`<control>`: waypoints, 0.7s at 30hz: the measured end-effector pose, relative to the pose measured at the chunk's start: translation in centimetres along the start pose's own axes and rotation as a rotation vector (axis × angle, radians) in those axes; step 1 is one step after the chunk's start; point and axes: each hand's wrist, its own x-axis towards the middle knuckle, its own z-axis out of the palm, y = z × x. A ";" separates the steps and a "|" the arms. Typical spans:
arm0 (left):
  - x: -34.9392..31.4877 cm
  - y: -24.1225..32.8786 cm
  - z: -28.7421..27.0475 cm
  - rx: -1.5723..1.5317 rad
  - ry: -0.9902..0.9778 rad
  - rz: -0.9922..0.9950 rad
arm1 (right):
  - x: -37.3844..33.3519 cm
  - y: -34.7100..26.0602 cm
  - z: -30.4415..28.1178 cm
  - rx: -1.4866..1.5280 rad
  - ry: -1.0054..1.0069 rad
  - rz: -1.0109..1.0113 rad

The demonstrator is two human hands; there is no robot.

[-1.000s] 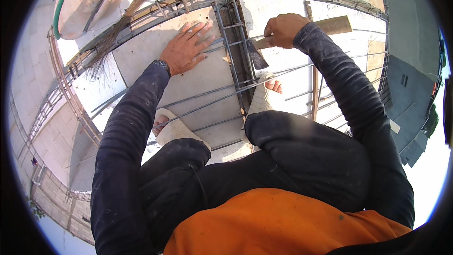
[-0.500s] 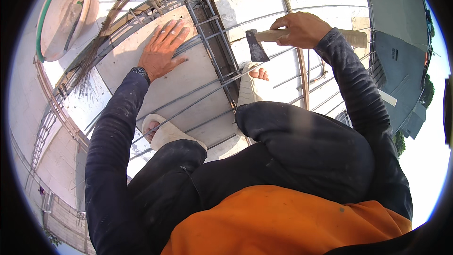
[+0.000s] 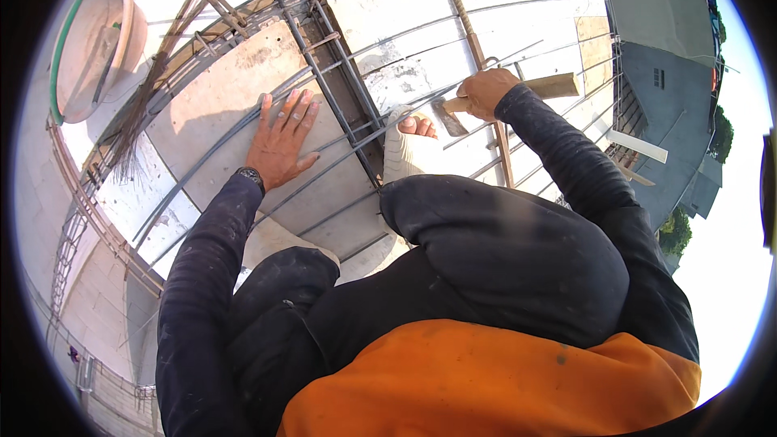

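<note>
In the head view, the hatchet (image 3: 555,85) was grasped by its handle in the right hand (image 3: 488,95), its blade held just beside the toes of the right foot (image 3: 418,126). The left hand (image 3: 281,146) was held flat, fingers spread, over a grey panel (image 3: 212,105) and steel bars (image 3: 212,151); whether these were pressed could not be told.

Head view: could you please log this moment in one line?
Left hand: spread over pale panel | Right hand: gripping hatchet just behind its blade | Nearby: pale bucket, bundle of thin strands
</note>
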 end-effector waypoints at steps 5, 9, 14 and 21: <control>-0.3 -0.2 1.3 0.001 -0.012 -0.043 | 0.2 -0.9 0.3 -0.129 -0.023 -0.064; -0.3 -0.4 1.3 -0.015 -0.061 -0.050 | 0.8 -0.5 -1.2 -0.024 -0.023 -0.029; -0.5 -0.4 1.4 -0.055 -0.057 -0.046 | 0.5 -0.6 -1.2 -0.063 -0.073 -0.036; 0.0 -0.6 1.5 -0.015 -0.064 -0.043 | 0.3 -0.3 -0.8 -0.022 -0.057 -0.008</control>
